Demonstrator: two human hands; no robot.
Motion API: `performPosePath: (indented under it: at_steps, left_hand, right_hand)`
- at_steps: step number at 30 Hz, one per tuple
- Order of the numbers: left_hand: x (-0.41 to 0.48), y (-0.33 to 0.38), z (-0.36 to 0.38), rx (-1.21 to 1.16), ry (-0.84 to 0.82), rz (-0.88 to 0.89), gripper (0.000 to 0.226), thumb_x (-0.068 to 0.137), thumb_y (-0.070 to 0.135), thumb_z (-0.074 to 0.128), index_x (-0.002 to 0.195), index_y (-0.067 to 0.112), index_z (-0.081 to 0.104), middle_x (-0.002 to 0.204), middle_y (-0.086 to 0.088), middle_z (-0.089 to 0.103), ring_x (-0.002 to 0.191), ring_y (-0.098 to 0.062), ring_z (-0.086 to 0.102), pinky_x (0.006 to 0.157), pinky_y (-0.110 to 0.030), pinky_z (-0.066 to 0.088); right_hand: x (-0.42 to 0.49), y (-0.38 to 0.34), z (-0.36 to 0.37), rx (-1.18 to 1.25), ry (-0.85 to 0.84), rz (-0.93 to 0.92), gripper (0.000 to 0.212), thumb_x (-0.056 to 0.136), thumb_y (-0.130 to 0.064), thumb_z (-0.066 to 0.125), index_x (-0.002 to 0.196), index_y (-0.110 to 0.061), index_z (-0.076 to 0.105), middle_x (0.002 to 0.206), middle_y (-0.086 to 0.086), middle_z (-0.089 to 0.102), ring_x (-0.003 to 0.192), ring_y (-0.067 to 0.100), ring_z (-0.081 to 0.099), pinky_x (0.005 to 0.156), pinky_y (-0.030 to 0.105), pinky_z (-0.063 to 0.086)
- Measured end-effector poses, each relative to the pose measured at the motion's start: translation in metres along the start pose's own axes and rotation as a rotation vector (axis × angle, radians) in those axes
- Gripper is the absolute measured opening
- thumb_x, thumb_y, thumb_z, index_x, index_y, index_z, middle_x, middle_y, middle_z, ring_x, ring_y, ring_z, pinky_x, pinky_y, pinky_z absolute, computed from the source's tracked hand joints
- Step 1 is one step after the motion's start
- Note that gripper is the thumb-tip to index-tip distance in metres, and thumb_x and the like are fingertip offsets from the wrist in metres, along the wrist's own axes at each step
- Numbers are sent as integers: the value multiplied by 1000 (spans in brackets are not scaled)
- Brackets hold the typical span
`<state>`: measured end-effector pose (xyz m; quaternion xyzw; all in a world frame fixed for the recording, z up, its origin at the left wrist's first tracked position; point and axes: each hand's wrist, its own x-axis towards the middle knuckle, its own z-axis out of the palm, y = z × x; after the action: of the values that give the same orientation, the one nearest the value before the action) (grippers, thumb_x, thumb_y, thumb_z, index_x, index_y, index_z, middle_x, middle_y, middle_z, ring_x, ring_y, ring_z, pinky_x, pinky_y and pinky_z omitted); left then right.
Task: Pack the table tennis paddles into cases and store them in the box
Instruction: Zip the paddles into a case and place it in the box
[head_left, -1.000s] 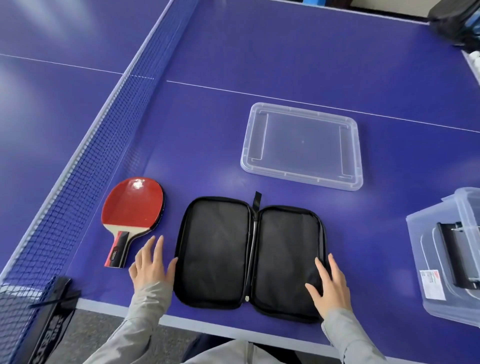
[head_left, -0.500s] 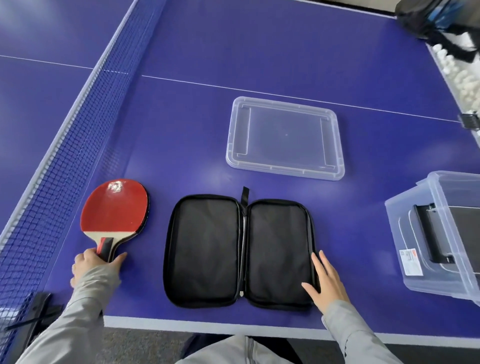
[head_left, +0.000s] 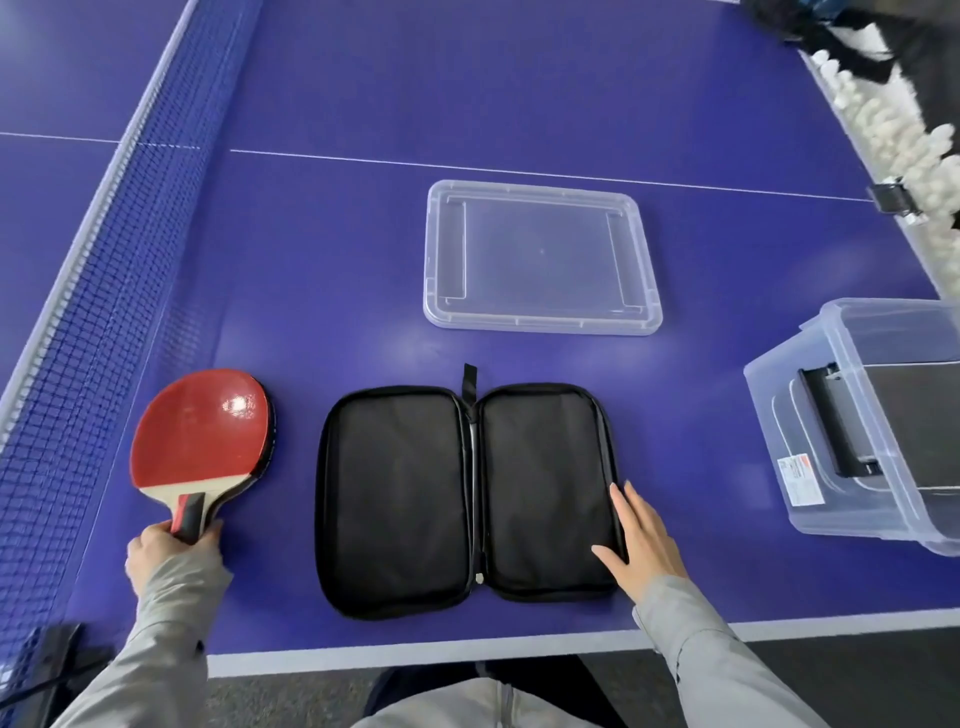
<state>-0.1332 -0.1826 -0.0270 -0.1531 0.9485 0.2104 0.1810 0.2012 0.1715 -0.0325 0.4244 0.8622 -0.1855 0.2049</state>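
Paddle, red face up, gripped at handle by left hand; right hand flat, fingers straight, on open black case; label on clear box unreadable.

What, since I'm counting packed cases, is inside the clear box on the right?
Inside the clear box lies what looks like a dark case with a black strap. Anything beneath it is covered, and the box runs out of view.

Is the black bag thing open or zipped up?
Open. The black paddle case lies spread flat, both inner halves facing up with nothing in them, and the right hand rests on its right edge.
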Motion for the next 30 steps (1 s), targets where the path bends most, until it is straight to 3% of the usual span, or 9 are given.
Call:
performPosePath:
  at_steps: [4,11,19,22,30]
  left_hand:
    - [-12,2,0,-39,38,34,35,80,24,69,88,-9,62,86,-36,58,83,-50,56,79,-57,49]
    - [-66,26,14,-97,56,101,29,79,22,69,81,-6,61,82,-31,57,80,-45,53,77,-51,47]
    - [-187,92,88,-256,-3,178,35,78,19,72,99,-6,60,98,-24,56,98,-39,51,92,-45,40]
    - [-229,113,120,-316,-10,205,35,76,15,74,100,-7,59,97,-25,56,98,-38,49,91,-37,34]
    - [-296,132,186,-324,-37,169,39,75,12,74,105,-8,58,103,-26,55,102,-39,49,93,-40,34]
  right_hand:
    - [2,5,0,-76,22,-44,81,91,-48,51,151,-25,0,160,-6,-8,146,15,8,108,32,30]
    - [3,12,6,-126,44,-92,82,90,-56,45,151,-26,0,160,-5,-5,145,17,12,110,31,30]
    - [2,14,11,-137,78,-113,77,92,-58,37,151,-27,-1,160,-4,1,146,17,8,114,35,20]
    - [2,16,13,-113,89,-137,76,92,-57,37,151,-26,0,160,-3,4,146,18,8,115,38,19]
    - [4,26,14,-107,123,-216,76,91,-58,37,151,-25,4,160,-1,8,145,19,12,112,41,23]
